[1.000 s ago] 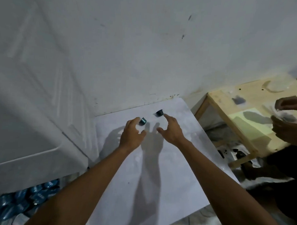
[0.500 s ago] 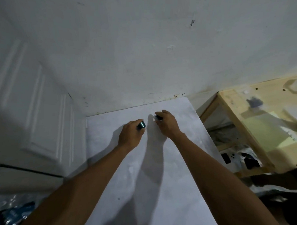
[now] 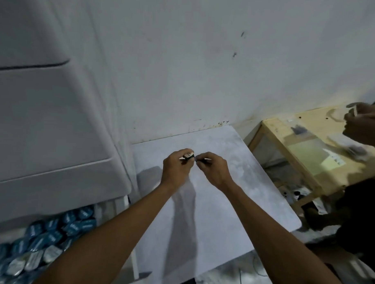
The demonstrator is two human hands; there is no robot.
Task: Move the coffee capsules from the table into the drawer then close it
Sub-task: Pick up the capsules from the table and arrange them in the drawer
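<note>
With both arms stretched over the white table (image 3: 211, 217), toward its far edge. Pinching one coffee capsule (image 3: 189, 156) in the left hand (image 3: 176, 170), between thumb and curled fingers, above the far half of the table. Dark body with a teal band, partly covered by the fingers. Gripping a second capsule (image 3: 199, 161) in the right hand (image 3: 214, 171), also with curled fingers; almost fully hidden there, showing only as a small dark bit at the fingertips. Holding both hands very near each other over the middle of the table's far half, fingertips facing; not possible to tell whether touching. Seemingly lifted a little from the table top, with grey shadows of the arms below.

To the left of the table and lower: an open drawer (image 3: 99, 212), packed with many blue-lidded capsules (image 3: 51, 237), a few silver among them. Above this drawer, also left of the table: a white cabinet front (image 3: 44, 126). Behind the table: a white wall (image 3: 206, 68) with some small dark marks. To the right of the table: a wooden bench (image 3: 278, 132) with papers, and another person's hands (image 3: 365, 124) above it, blurred.
</note>
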